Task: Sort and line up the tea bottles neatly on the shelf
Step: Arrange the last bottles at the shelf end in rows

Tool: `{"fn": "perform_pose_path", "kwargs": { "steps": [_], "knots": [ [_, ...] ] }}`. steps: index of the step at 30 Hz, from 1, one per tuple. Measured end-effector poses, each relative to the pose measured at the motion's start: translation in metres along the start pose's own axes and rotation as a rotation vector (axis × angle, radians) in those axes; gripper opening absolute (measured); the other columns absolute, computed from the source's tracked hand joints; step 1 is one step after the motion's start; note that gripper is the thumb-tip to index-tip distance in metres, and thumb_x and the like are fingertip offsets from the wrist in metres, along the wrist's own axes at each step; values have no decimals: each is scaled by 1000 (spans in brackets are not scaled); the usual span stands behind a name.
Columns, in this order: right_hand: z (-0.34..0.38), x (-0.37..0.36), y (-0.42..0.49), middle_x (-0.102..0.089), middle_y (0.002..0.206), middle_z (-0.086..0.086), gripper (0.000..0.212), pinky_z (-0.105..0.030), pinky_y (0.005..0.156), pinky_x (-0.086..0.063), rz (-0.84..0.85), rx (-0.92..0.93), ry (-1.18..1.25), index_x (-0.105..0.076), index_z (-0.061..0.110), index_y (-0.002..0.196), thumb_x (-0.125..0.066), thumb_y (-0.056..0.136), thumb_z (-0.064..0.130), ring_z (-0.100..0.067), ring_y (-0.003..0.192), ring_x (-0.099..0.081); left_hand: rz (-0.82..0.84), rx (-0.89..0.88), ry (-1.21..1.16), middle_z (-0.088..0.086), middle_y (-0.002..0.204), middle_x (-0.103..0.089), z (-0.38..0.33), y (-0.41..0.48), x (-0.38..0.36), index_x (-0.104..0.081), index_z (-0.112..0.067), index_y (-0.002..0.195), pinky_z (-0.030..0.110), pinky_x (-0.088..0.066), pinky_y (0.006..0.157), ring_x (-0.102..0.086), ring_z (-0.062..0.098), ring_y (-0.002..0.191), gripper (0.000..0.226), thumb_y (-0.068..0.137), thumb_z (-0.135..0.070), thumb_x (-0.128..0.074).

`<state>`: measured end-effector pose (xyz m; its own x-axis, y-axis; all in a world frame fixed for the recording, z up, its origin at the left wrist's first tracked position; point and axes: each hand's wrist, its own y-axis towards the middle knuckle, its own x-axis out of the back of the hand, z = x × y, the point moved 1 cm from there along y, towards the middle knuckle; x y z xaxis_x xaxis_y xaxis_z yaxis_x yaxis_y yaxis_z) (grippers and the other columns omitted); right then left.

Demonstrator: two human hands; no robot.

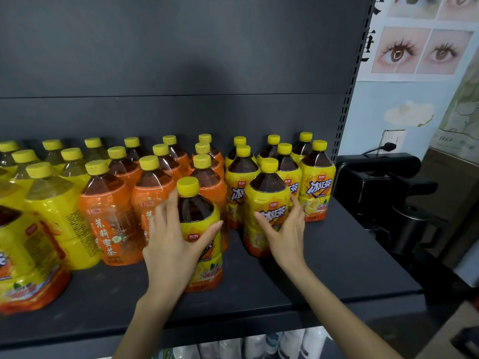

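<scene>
On the dark shelf (337,270) stand many yellow-capped tea bottles in rows. My left hand (172,244) grips a yellow-label iced tea bottle (198,218) that stands forward of the rows, near the shelf's middle. To its right, my right hand (283,229) holds a second yellow-label bottle (267,200), fingers wrapped round its label. Behind these are rows of yellow-label bottles (317,182) on the right and orange-label bottles (108,216) in the middle. More yellow bottles (51,211) fill the left.
The shelf's back panel (181,73) is dark, with a slotted upright (352,86) at the right. A black machine (383,182) stands beside the shelf on the right. White bottles (259,345) show below the shelf's front edge.
</scene>
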<state>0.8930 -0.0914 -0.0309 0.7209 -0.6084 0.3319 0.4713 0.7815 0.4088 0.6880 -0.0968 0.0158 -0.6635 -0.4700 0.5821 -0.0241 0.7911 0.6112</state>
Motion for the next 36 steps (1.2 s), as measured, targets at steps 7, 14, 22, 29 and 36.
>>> {"fn": "perform_pose_path", "kwargs": {
  "steps": [7, 14, 22, 29, 36],
  "knots": [
    [-1, -5, -6, -16, 133, 7, 103, -17, 101, -25, 239, 146, 5, 8, 42, 144, -72, 81, 31, 10, 116, -15, 8, -2, -9, 3, 132, -43, 0, 0, 2, -24, -24, 145, 40, -44, 71, -40, 21, 121, 96, 67, -72, -51],
    [0, -26, -5, -9, 145, 17, 101, 3, 99, -12, 166, 173, 66, 13, 38, 144, -68, 86, 17, 7, 134, -8, 11, 14, -8, 5, 133, -42, -1, -1, 1, -24, -24, 146, 41, -43, 71, -39, 23, 122, 97, 66, -72, -49],
    [-4, -36, 7, -24, 137, -6, 102, 6, 85, -23, 111, 162, -16, 12, 42, 140, -67, 85, 9, 6, 112, -26, 20, 33, -5, 4, 135, -40, -3, 0, 1, -21, -26, 146, 45, -44, 73, -35, 21, 123, 98, 65, -73, -48],
    [-10, -6, 7, -16, 133, 14, 76, -10, 102, -26, 270, 188, 74, 1, 46, 145, -53, 92, 38, 17, 117, -26, 21, 23, 1, 6, 134, -42, -3, -1, 3, -23, -22, 147, 42, -44, 70, -38, 23, 123, 98, 66, -71, -50],
    [-23, 45, 72, -18, 149, -12, 68, -40, 106, -37, 44, 437, -412, -24, 29, 149, -58, 91, 33, -25, 137, -24, 31, 33, -4, 6, 134, -41, -2, -1, 3, -23, -23, 146, 48, -46, 73, -39, 24, 123, 98, 66, -72, -50]
  ]
}}
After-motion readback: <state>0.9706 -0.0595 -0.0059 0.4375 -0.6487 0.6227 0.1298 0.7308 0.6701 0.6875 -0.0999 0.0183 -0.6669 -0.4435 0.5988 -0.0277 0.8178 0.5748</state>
